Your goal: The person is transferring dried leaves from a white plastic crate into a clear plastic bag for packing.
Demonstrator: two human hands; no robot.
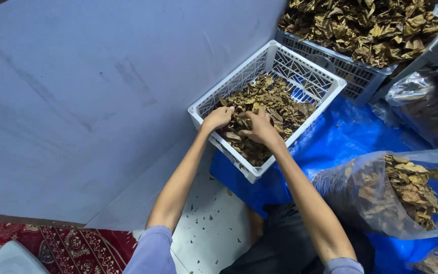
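A white plastic lattice basket (214, 99) sits on the floor, tilted against the wall, half full of dry brown leaves (275, 104). Both my arms reach into it. My left hand (218, 117) rests on the leaves near the basket's left wall, fingers curled into the pile. My right hand (259, 127) presses on the leaves in the middle, fingers bent and dug in. Whether either hand holds leaves is hidden by the pile.
A second grey basket (353, 76) heaped with dry leaves stands behind. A clear plastic bag (361, 193) of leaves lies at the right on a blue tarp (330, 137). More bags (427, 101) sit at far right. Grey wall (77, 101) left; red patterned mat (67, 248) bottom left.
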